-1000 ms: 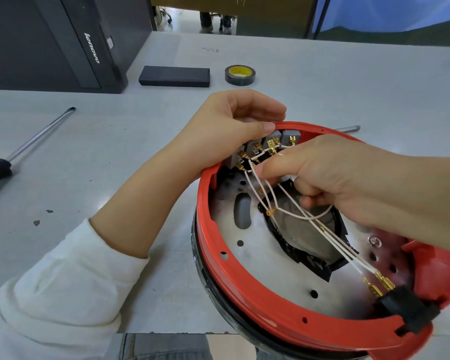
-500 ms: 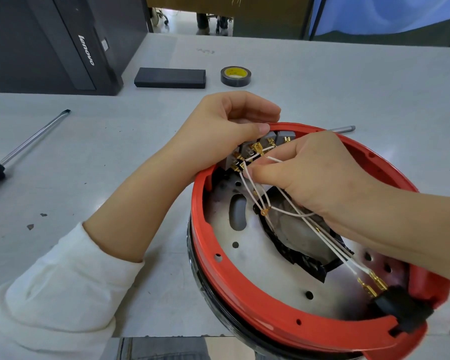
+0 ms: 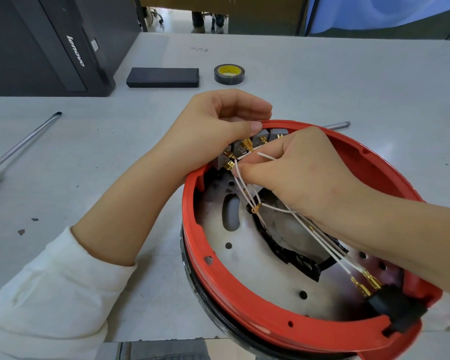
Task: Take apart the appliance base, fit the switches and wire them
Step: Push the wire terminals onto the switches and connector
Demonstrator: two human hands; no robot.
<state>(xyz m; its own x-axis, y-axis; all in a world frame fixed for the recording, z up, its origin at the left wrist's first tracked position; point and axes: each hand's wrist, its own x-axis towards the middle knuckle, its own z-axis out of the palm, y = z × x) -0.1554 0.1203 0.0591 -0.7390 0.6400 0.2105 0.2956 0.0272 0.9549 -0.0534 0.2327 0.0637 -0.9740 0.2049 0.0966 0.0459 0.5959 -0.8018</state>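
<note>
Left hand [image 3: 213, 131] grips the grey switches [image 3: 247, 145], right fingers [image 3: 247, 172] apparently pinch white wires [image 3: 240, 184]; tower reads "lenovo" [image 3: 76, 51].

Left hand [image 3: 216, 128]: fingers curled, thumb laid flat beneath them, pinching at the fingertips; forearm bare, running down to a white sleeve [image 3: 52, 294] pushed up past the wrist. Right hand [image 3: 304, 172]: back turned upward, fingers curled under, fingertips pinching close beside the left thumb; forearm bare, entering from the right edge.
</note>
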